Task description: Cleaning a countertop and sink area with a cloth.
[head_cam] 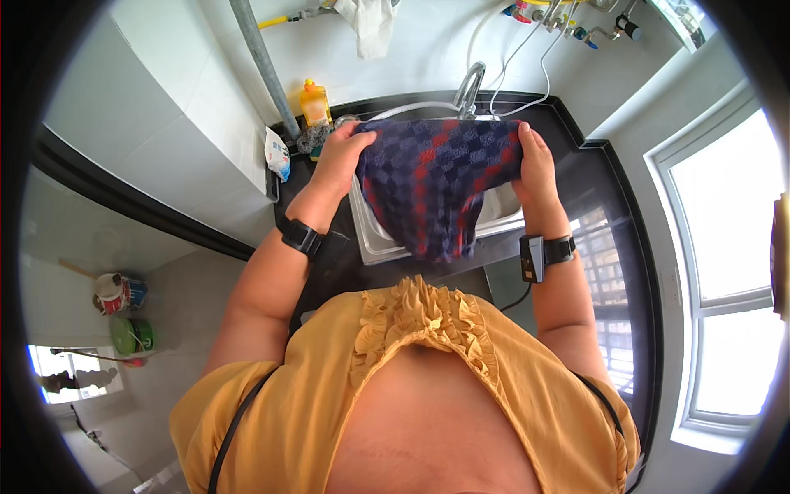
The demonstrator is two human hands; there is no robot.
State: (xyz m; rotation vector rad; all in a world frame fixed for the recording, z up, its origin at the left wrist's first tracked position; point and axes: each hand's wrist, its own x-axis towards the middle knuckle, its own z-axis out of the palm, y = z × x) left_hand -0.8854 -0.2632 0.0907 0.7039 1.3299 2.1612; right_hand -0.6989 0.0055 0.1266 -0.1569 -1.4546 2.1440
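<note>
A dark blue checked cloth with red stripes point(435, 179) hangs spread between my two hands, above a stainless steel sink point(378, 247). My left hand point(339, 154) pinches its upper left corner, thumb on top. At the other end, my right hand point(536, 162) grips the upper right corner. The lower part of the cloth droops in folds and hides much of the sink. Behind the cloth stands a chrome faucet point(472, 89), its base partly covered.
A yellow detergent bottle point(315, 105), a grey scrubber point(313, 139) and a white-and-blue packet point(278, 155) stand left of the sink on the black countertop point(565, 191). A metal pipe point(265, 65) rises at the left. Valves and hoses line the wall; a window point(719, 210) is at the right.
</note>
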